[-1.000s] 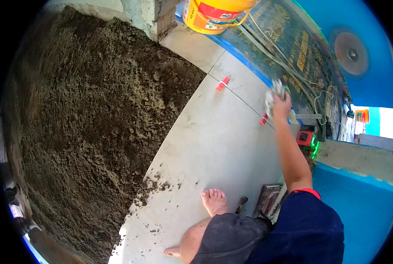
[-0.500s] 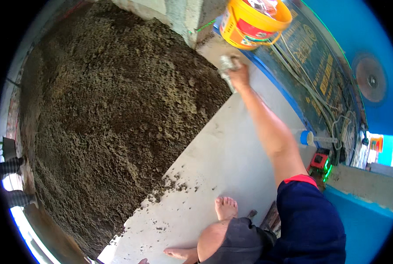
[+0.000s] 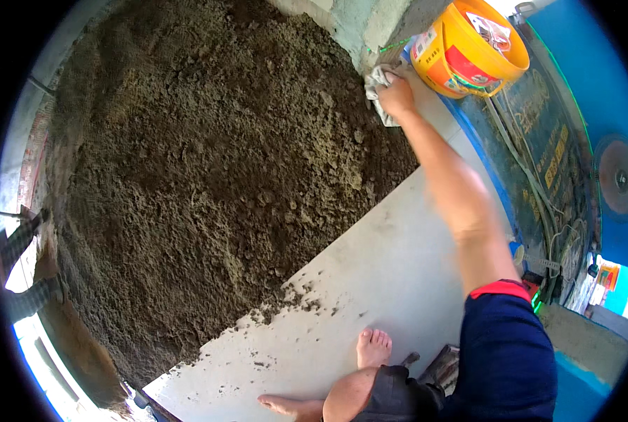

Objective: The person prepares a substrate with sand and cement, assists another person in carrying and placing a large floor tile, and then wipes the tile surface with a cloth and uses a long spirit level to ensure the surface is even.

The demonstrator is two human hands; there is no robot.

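My right hand (image 3: 399,96) is stretched far forward, its fingers closed over a crumpled whitish rag (image 3: 380,98). The rag lies at the far edge of the pale floor tile (image 3: 370,260), close to the foot of a concrete post (image 3: 370,35). Dark, crumbly mortar (image 3: 208,190) spreads over the floor to the left and meets the tile along a slanting edge. Loose crumbs (image 3: 303,299) of it are scattered on the tile near that edge. My left hand is out of view.
A yellow bucket (image 3: 437,60) with a plastic packet in it stands just right of my hand, on a dark printed board (image 3: 539,133) with cables. A disc (image 3: 619,177) is by the blue surface at right. My bare foot (image 3: 373,347) rests on the tile.
My right hand has swept the rag slightly toward the post and mortar edge. The view has shifted, so the bucket sits farther right. Fingertips at the lower edge have left the picture.
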